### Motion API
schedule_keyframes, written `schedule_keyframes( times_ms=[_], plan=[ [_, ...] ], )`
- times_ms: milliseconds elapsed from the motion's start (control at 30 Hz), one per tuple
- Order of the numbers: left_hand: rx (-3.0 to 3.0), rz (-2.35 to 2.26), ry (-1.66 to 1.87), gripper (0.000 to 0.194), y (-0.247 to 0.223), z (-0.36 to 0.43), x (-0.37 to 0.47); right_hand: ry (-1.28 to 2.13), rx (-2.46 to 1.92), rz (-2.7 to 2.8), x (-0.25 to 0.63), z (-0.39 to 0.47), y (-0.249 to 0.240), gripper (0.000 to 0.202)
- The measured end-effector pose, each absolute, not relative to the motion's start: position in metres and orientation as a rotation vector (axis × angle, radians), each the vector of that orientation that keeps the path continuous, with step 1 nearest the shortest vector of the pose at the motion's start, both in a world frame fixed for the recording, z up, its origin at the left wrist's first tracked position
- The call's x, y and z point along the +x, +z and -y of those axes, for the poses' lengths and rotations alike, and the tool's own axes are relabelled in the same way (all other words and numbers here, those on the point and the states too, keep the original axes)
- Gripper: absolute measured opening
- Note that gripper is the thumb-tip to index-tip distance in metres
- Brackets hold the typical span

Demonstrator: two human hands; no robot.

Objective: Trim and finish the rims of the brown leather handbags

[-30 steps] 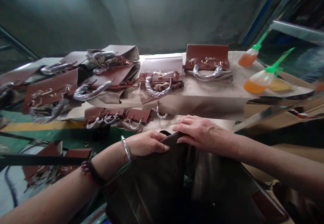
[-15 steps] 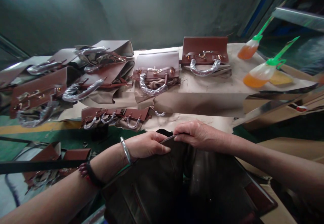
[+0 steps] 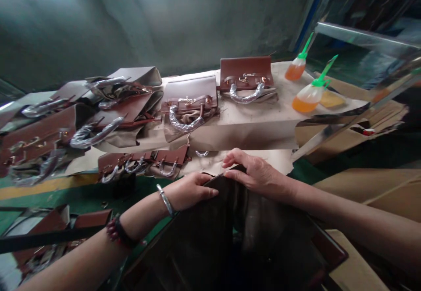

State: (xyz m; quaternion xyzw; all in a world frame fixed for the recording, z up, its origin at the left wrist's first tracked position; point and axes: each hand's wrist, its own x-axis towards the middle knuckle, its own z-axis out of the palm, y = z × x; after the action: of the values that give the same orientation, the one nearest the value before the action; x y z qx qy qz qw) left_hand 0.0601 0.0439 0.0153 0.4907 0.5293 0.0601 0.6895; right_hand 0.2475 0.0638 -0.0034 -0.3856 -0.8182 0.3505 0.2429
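Observation:
A dark brown leather piece (image 3: 204,234), probably a bag body, spreads in shadow across the bottom centre. My left hand (image 3: 194,191), with a silver bangle at the wrist, pinches its upper edge between thumb and fingers. Just right of it, my right hand (image 3: 248,170) holds the same edge between thumb and fingers, its index finger bent above the rim. The two hands are close but apart. Beyond them, a brown handbag (image 3: 189,100) and a redder handbag (image 3: 246,76) lie on the paper-covered table, their handles wrapped in clear plastic.
Several more bags (image 3: 112,111) crowd the table's left part. Two bottles of orange liquid with green spouts, one nearer (image 3: 307,98) and one farther (image 3: 296,68), stand at right. A lower shelf (image 3: 276,158) holds smaller-looking bags. Cardboard (image 3: 378,190) lies at right; a dark rail (image 3: 42,237) crosses lower left.
The view has swung right, so the table and bags sit farther left. My right hand's index finger has lifted and opened slightly from the edge; both hands still hold the leather.

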Motion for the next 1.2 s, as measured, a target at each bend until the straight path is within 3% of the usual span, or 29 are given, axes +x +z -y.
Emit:
schedule_keyframes(
  times_ms=[200, 533, 1200],
  plan=[
    [1.002, -1.186, 0.172, 0.036, 0.012, -0.039, 0.056, 0.588, -0.947, 2.318, 0.261, -0.063, -0.015, 0.01],
    [1.057, -1.227, 0.16, 0.03, 0.015, -0.034, 0.055, 0.352, -0.773, 2.555, 0.261, -0.062, -0.018, 0.01],
    [1.104, -1.231, 0.157, 0.032, 0.016, -0.03, 0.053, 0.229, -0.961, 2.676, 0.248, -0.056, -0.009, 0.015]
  ],
)
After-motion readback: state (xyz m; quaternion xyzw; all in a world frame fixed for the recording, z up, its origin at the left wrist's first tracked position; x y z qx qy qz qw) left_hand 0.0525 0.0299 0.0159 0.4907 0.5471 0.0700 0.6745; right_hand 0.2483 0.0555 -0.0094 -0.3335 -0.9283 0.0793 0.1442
